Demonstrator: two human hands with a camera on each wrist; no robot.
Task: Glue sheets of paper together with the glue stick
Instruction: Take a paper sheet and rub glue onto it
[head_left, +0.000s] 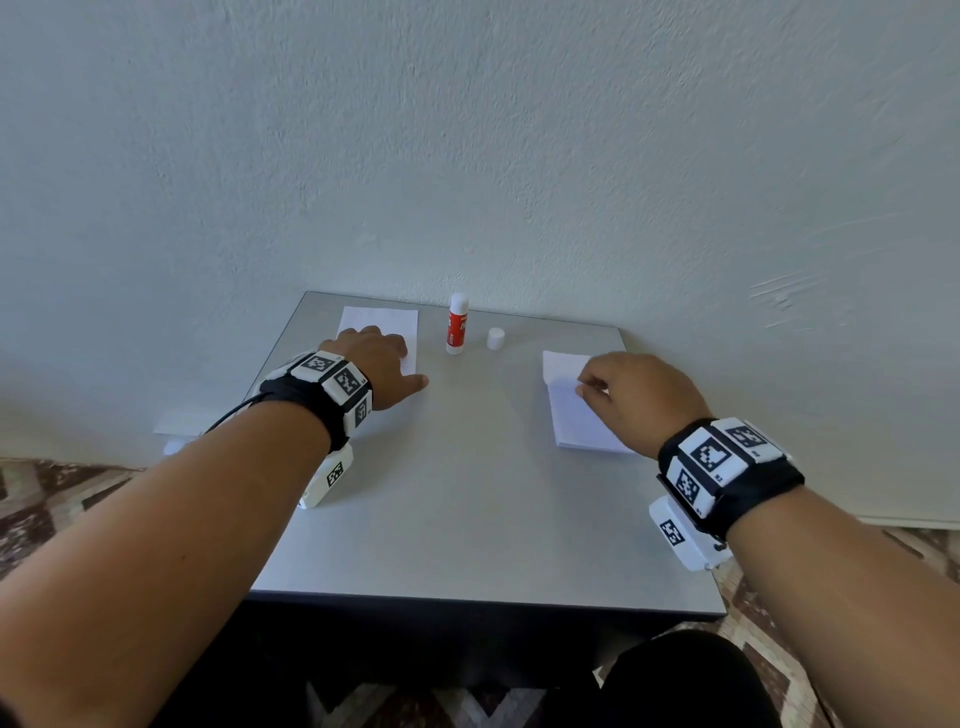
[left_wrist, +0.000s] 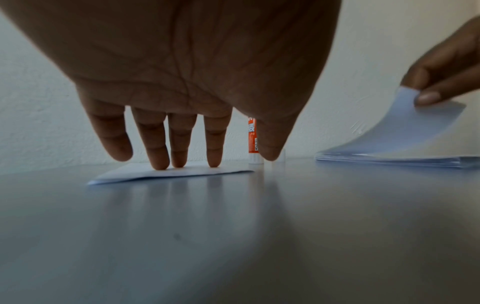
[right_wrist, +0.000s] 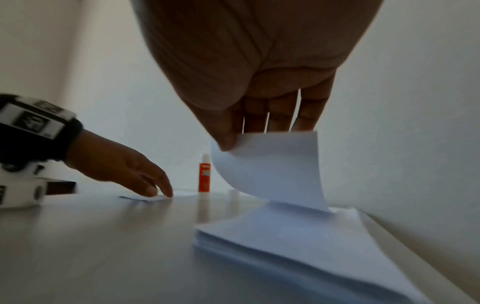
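A white sheet (head_left: 382, 325) (left_wrist: 166, 173) lies flat at the table's far left. My left hand (head_left: 374, 358) (left_wrist: 179, 144) presses it down with straight fingertips (left_wrist: 159, 162). On the right sits a stack of white paper (head_left: 582, 426) (right_wrist: 298, 242). My right hand (head_left: 623, 395) (right_wrist: 233, 133) pinches the top sheet (right_wrist: 272, 170) (left_wrist: 415, 127) by its near corner and curls it up off the stack. The uncapped red and white glue stick (head_left: 457, 325) (right_wrist: 204, 181) (left_wrist: 253, 137) stands upright between the hands, with its white cap (head_left: 496, 339) beside it.
The grey table (head_left: 467, 493) stands against a white textured wall (head_left: 467, 156). Bare tabletop lies between the two hands and toward the near edge. Patterned floor shows on both sides.
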